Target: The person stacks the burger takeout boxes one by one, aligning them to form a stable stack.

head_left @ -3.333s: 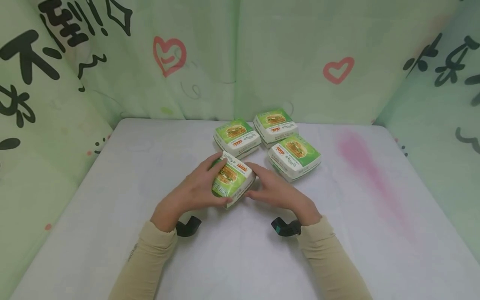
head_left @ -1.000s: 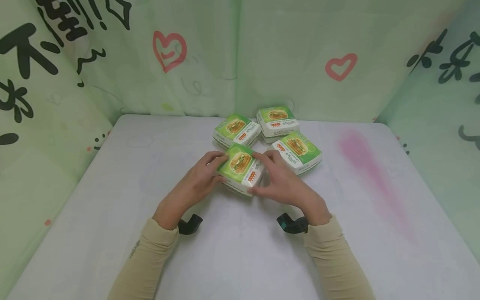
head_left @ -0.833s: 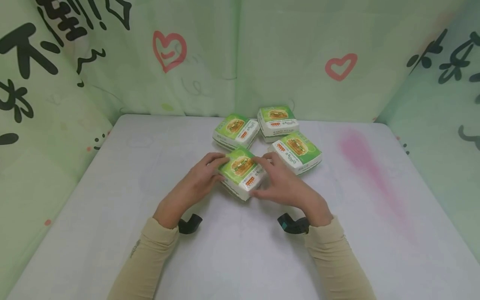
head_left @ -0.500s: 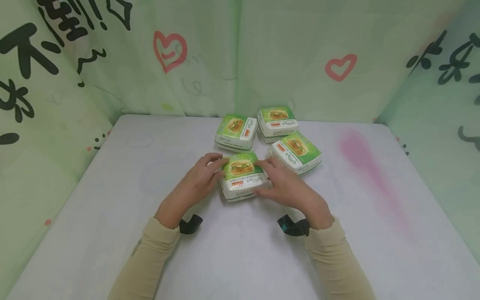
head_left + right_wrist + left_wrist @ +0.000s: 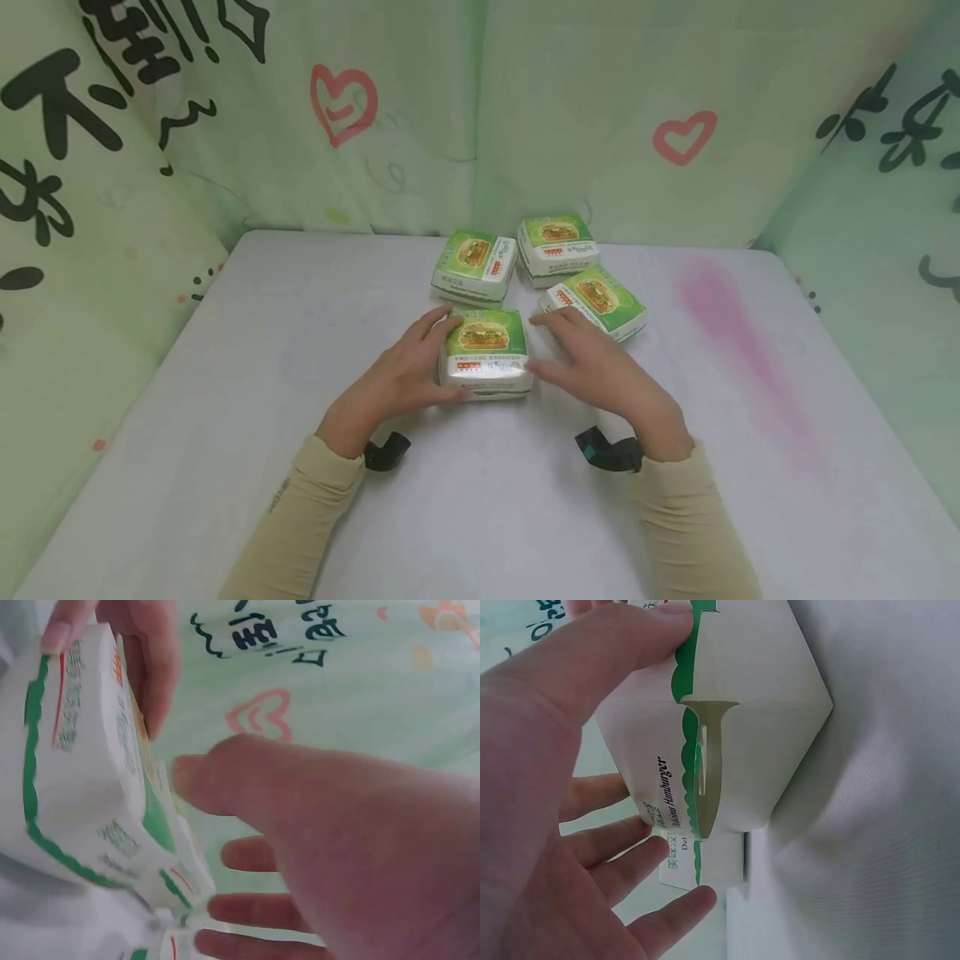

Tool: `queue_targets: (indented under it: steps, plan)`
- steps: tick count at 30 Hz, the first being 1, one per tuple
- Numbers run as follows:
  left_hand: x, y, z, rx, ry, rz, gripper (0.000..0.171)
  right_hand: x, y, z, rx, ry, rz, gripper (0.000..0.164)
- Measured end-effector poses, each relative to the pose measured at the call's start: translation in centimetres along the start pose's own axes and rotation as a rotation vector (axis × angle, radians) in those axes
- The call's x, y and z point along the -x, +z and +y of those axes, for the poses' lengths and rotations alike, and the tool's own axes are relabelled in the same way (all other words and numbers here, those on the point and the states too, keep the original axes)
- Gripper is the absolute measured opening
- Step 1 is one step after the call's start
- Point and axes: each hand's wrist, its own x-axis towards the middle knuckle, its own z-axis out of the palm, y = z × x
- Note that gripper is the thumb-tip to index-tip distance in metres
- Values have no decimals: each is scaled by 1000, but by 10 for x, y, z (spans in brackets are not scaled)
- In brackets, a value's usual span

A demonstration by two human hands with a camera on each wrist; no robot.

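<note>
A green and white hamburger box (image 5: 486, 357) sits on the table in front, its white strip facing the person. My left hand (image 5: 397, 379) grips it at the left, thumb on its front side and fingers towards its far left corner. In the left wrist view the box's side (image 5: 660, 765) shows a gap along the lid seam. My right hand (image 5: 600, 371) is just off the box's right side, fingers spread, holding nothing. The right wrist view shows a space between that hand (image 5: 352, 840) and the box (image 5: 82, 750).
Behind the front box lie three like boxes: one at back left (image 5: 474, 265), one at back right (image 5: 558, 246) and one at right (image 5: 603, 300), close to my right fingers. A white cloth covers the table (image 5: 480, 517). Green printed curtains (image 5: 570, 100) stand behind and at both sides.
The front box has turned until its white strip faces the front. The back left box has turned slightly. My right hand has let go and shifted right; my left thumb now lies on the box's front.
</note>
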Motion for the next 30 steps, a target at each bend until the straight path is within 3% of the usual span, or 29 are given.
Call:
queue_targets:
  steps: [5,13,18,24,30]
  plan:
    - [0,1,-1,-6,14,0,101,5,-8,14,19,34,103,56]
    - [0,-1,-3,-5,46,-5,102,9,-16,24,45,83,153,57]
    - [-3,-4,-6,42,64,-20,110,10,-21,34,48,95,202,60]
    - [-8,-6,-12,211,75,-35,112,10,-21,51,17,198,241,85]
    - [-9,-4,-17,302,61,-49,111,6,-16,65,46,290,193,107]
